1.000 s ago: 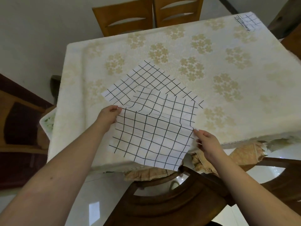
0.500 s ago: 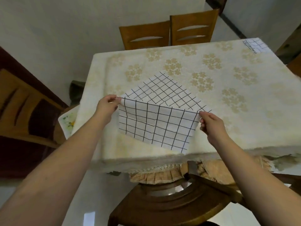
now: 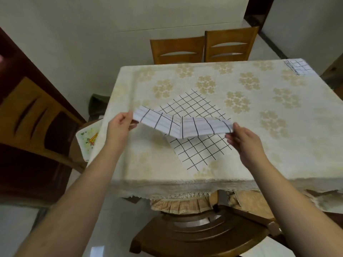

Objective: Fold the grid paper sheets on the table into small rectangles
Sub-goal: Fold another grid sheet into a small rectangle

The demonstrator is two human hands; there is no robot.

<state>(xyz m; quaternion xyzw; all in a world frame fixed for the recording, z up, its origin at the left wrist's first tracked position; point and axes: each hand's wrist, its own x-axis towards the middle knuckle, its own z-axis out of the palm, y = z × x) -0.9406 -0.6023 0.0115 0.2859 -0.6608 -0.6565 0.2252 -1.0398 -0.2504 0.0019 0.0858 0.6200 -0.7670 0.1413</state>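
I hold one white grid paper sheet (image 3: 182, 125) in the air above the table, nearly edge-on, sagging in the middle. My left hand (image 3: 118, 125) pinches its left edge and my right hand (image 3: 243, 140) pinches its right edge. Under it a second grid sheet (image 3: 196, 147) lies flat on the flowered tablecloth (image 3: 259, 145), turned like a diamond and partly hidden by the held sheet. A small stack of folded grid paper (image 3: 298, 66) rests at the far right corner of the table.
Two light wooden chairs (image 3: 202, 49) stand at the table's far side. A dark wooden chair (image 3: 200, 232) sits just below the near table edge. A wooden cabinet (image 3: 31, 127) and a white tray (image 3: 89, 140) lie to the left.
Both hands lifted the held sheet up and forward over the table; it now lies nearly flat and edge-on instead of hanging. My view has tilted up.
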